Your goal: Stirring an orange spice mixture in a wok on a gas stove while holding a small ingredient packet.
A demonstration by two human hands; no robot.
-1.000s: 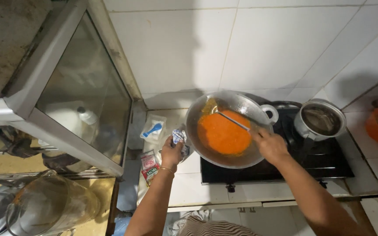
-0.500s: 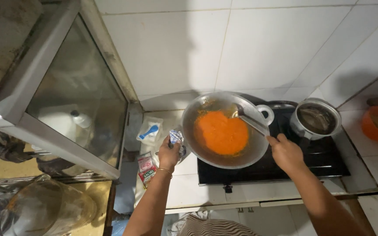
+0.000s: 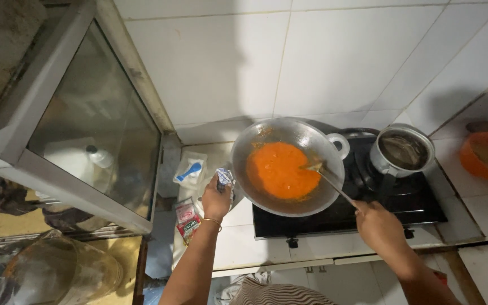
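- Left hand: closed around a folded cloth pressed against the near-left rim of the wok, steadying it.
- Right hand: fingers wrapped around the handle of a metal spatula; blade tip rests in the sauce at its right edge.
- Wok sits on the left burner of the black stove, tilted slightly toward the left hand.
- Risk, as judged: cloth grip could slip on the hot rim, tipping the wok; a brisk stir could splash sauce.
- Orange sauce: bright orange-red, thick, glossy, pooled at the wok's bottom; smears on the upper wall.
- Steel pot on the right burner; sachets lie on the counter by the left wrist.
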